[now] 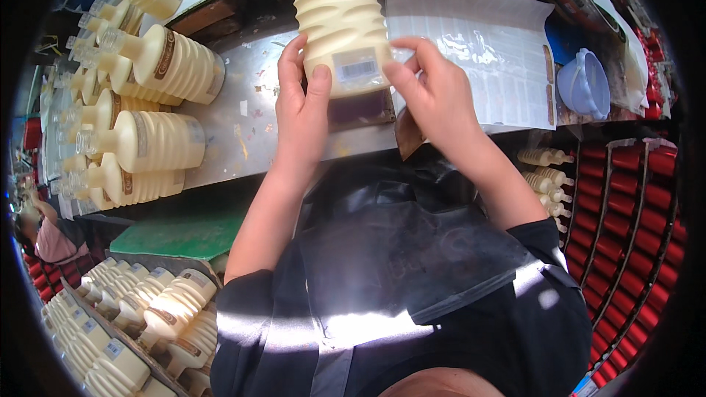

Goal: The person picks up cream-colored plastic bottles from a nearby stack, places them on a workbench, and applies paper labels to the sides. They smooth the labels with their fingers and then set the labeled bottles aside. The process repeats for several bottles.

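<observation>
A cream ribbed plastic bottle [340,26] lies on a dark support at the bench's middle, with its base end toward me. On its surface near the base is a clear label [358,69] with a barcode. My left hand [303,103] is closed on the bottle's left side, thumb on the front and fingers along the edge. At the right edge, my right hand [435,92] has bent fingers and thumb against the bottle beside the label. Below that hand hangs a brown pointed piece [407,134], its upper part hidden.
Several cream bottles [158,140] lie stacked at the bench's left. A sheet of clear labels [478,51] spreads on the right, beside a light-blue plastic container [583,84]. Crates of bottles [173,309] stand lower left; red items fill racks [610,235] lower right. Another person [59,239] is far left.
</observation>
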`<state>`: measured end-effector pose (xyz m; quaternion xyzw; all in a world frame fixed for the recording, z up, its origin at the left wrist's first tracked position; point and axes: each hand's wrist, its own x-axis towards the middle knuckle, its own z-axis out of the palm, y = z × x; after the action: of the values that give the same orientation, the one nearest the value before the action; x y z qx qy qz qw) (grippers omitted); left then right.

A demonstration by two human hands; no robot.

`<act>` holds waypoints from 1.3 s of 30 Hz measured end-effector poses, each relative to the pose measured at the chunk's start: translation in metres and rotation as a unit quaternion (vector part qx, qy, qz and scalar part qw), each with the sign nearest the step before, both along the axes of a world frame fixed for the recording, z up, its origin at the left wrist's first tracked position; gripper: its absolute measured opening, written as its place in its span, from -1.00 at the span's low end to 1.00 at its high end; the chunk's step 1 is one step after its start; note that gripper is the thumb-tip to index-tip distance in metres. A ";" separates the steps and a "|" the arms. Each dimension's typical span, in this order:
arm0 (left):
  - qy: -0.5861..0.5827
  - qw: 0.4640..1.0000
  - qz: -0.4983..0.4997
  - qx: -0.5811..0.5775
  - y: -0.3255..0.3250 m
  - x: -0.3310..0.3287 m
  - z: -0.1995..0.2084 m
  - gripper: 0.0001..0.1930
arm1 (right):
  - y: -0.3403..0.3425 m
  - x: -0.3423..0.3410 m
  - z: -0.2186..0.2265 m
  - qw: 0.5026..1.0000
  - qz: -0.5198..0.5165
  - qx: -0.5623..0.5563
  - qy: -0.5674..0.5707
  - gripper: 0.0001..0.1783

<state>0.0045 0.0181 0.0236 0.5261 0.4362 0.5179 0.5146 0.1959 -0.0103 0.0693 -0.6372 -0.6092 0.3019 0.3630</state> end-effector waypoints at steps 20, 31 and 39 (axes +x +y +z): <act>-0.078 0.995 -0.031 -0.052 -0.006 0.005 -0.002 -0.25 | 0.026 0.007 -0.032 0.986 0.013 -0.071 0.150 -0.27; -0.075 0.996 -0.013 -0.054 -0.007 0.011 -0.001 -0.19 | 0.024 0.002 -0.034 0.995 0.007 -0.046 0.092 -0.28; -0.068 0.996 -0.010 -0.049 -0.006 0.011 -0.002 -0.18 | 0.022 0.003 -0.035 0.994 0.001 -0.048 0.096 -0.29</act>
<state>0.0155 0.0116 0.0215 0.4679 0.4198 0.5252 0.5737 0.1986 0.0122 0.0347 -0.6216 -0.5568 0.3907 0.3884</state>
